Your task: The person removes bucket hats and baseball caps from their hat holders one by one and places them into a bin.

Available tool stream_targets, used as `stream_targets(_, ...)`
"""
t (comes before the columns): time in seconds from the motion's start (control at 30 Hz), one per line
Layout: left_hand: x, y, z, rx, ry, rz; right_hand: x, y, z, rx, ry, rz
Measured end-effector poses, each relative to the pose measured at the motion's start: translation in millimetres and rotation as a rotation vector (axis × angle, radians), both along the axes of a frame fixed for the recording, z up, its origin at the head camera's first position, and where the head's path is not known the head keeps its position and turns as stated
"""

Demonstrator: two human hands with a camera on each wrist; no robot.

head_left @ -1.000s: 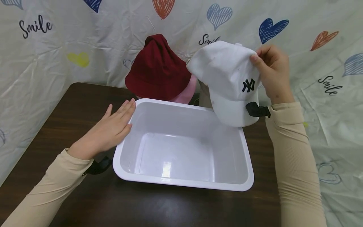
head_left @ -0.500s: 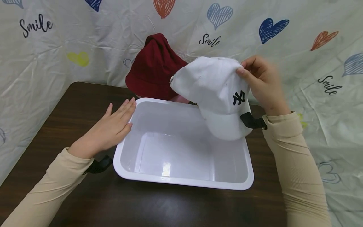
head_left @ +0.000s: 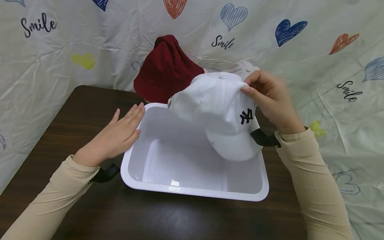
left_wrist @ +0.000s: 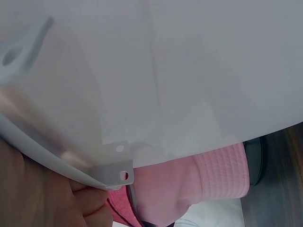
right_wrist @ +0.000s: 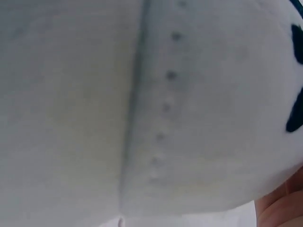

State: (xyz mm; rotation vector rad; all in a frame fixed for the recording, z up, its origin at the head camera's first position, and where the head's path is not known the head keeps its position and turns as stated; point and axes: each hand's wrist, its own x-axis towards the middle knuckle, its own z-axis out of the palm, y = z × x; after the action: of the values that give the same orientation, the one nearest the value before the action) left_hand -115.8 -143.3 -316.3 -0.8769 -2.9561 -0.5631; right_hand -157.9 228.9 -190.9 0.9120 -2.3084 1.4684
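Pinching the white cap near its top with the right hand, maybe to let it hang loose above the back right of the tub. Touching the tub's left rim with the left hand, straight-fingered, maybe to stop any sliding. Well apart from the left hand with that cap, just below the right

We look at what seems an indoor corner: a dark wood-grain counter standing just in front of a creased pale sheet, printed with coloured hearts and the word "Smile". The sheet fills the background, so we cannot tell a home from a small studio. The white plastic basin, white cap and dark red hat strike us as household goods.
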Motion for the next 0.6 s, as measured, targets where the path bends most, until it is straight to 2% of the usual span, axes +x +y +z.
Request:
stream_targets(0.07,0.0,-0.3,0.0,0.000,0.000,0.000,3.3,-2,-1.4,0.004,-0.012,0.036)
stream_targets(0.2,-0.2,0.0,-0.2,-0.001,-0.001,0.000,7.5,-7,-6.2,-0.006,-0.046,0.159)
stream_targets(0.3,-0.7,0.3,-0.5,0.000,-0.004,0.002,8.6,-11,-10.1,0.017,-0.041,0.234)
stream_targets(0.43,-0.8,0.4,-0.4,0.002,-0.006,0.001,10.9,-16,-13.6,0.090,-0.008,0.273)
stream_targets(0.6,-0.9,0.3,-0.5,0.000,-0.002,-0.001,16.0,-23,-16.2,0.158,-0.009,0.313)
